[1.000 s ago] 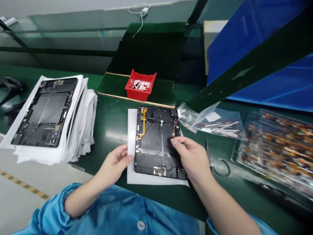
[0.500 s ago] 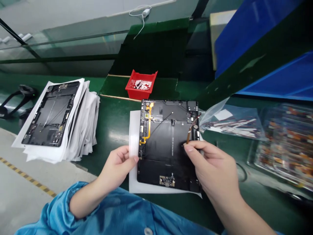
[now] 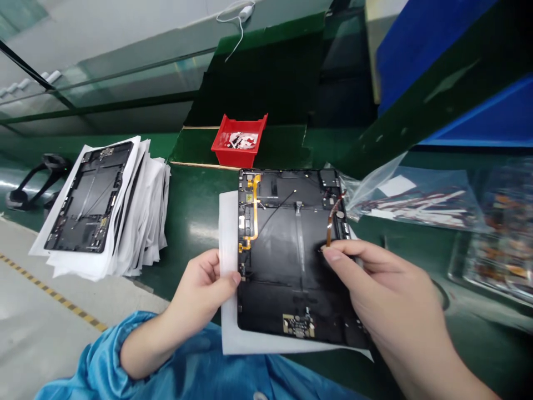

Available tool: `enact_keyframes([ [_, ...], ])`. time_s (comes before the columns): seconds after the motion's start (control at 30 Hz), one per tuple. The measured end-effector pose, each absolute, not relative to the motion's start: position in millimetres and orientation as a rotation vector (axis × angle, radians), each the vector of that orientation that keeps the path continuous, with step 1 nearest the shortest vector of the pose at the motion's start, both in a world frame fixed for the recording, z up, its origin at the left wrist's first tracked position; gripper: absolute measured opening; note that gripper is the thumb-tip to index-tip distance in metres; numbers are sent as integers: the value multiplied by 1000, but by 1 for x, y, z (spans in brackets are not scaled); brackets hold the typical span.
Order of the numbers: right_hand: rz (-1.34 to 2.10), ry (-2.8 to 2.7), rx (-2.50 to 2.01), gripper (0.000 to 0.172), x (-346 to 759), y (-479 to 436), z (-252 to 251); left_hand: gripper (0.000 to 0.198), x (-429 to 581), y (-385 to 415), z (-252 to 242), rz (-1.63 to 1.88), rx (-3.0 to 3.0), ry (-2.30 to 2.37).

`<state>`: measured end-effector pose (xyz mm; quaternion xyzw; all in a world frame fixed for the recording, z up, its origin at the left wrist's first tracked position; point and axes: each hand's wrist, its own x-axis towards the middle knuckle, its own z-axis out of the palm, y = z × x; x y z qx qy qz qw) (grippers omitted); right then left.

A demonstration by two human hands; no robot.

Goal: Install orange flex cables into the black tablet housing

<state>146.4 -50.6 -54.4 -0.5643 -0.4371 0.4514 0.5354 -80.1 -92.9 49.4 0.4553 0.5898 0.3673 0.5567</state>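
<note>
In front of me lies a black tablet housing (image 3: pixel 275 261) on a white foam sheet (image 3: pixel 228 322), its inside facing up. An orange ribbon cable (image 3: pixel 255 216) runs along its left side, and a small circuit board (image 3: pixel 298 325) sits near its lower edge. My left hand (image 3: pixel 210 283) is closed on the housing's left edge and the sheet, thumb on top. Between thumb and forefinger, my right hand (image 3: pixel 375 283) pinches the lower end of a thin brown flex cable (image 3: pixel 330 225). The cable's upper end reaches the housing's upper right area. My right palm hides the housing's lower right edge.
A red bin (image 3: pixel 239 141) with small white pieces stands behind the housing. At left, another black housing (image 3: pixel 89 197) tops a stack of white sheets (image 3: pixel 141 222). On the right are a clear bag (image 3: pixel 420 203) of strips and clear trays (image 3: pixel 495 261) of parts.
The view has shifted slightly, and the housing appears larger, with its lower edge nearer to me. Both hands keep their grips; my right hand appears a little further right.
</note>
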Motion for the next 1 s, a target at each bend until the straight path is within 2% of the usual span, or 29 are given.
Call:
enact_keyframes([
  [0.3, 1156, -978, -1307, 42, 146, -47, -66, 32, -72, -99, 56, 877, 1123, 1296],
  [0.57, 1220, -922, -1225, 40, 139, -37, -74, 35, -80, -85, 49, 937, 1234, 1461],
  [0.7, 908, -998, -1208, 28, 144, -36, -68, 36, -93, -75, 49, 903, 1315, 1503],
  [0.83, 451, -1361, -958, 2, 153, -43, -48, 35, -105, -66, 54, 817, 1360, 1387],
  [0.9, 315, -1631, -704, 10, 152, -48, -39, 34, -108, -63, 59, 772, 1386, 1316],
  [1.0, 153, -1841, -508, 11, 143, -54, -33, 24, -108, -60, 67, 661, 1442, 1269],
])
